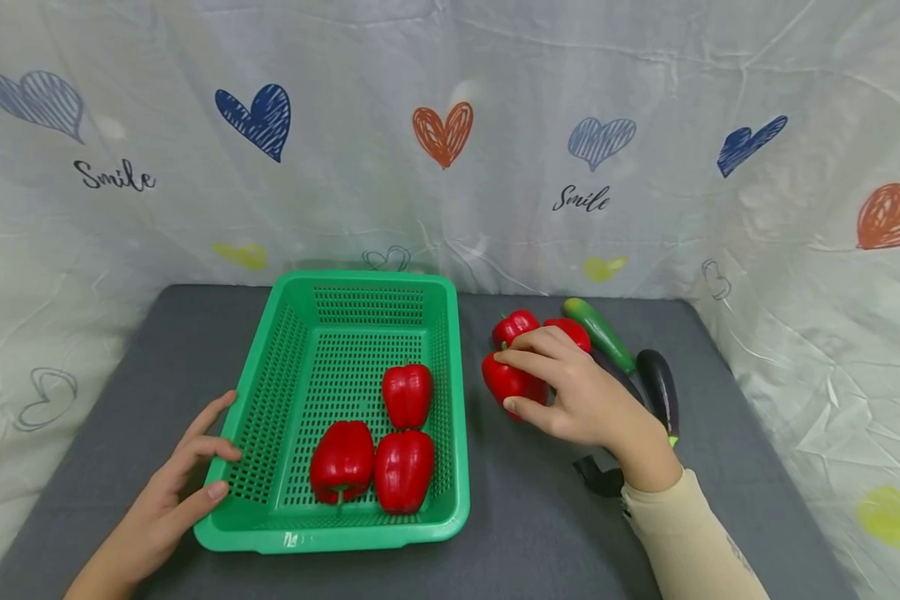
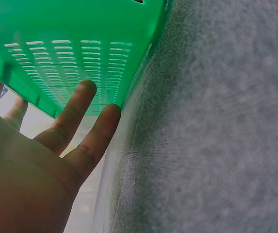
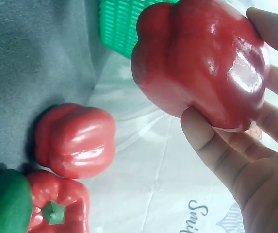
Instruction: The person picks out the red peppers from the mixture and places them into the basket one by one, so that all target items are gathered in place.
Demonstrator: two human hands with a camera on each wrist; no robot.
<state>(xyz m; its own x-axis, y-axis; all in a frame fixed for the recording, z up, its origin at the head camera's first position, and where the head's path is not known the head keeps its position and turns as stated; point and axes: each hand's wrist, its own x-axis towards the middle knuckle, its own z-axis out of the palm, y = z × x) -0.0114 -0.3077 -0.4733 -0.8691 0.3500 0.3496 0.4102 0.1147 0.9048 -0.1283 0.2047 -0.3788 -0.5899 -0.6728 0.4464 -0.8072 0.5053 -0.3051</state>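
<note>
A red bell pepper (image 1: 501,383) is in my right hand (image 1: 579,402), pinched between thumb and fingers. In the right wrist view this pepper (image 3: 197,63) is raised above the table's surface, its lower side by the thumb. My left hand (image 1: 167,493) rests at the left side of a green plastic basket (image 1: 459,417), fingertips at the rim. The left wrist view has straight fingers (image 2: 97,133) against the basket's slotted outer wall (image 2: 75,24). Inside the basket lie three more red bell peppers (image 1: 405,471), toward the near right.
Two other red bell peppers (image 1: 516,327) lie behind my right hand, beside a green cucumber-like vegetable (image 1: 600,333). Dark purple eggplants (image 1: 657,387) lie to its right, one partly hidden by the hand. A white curtain with hearts (image 1: 442,225) hangs behind the grey table (image 1: 540,533).
</note>
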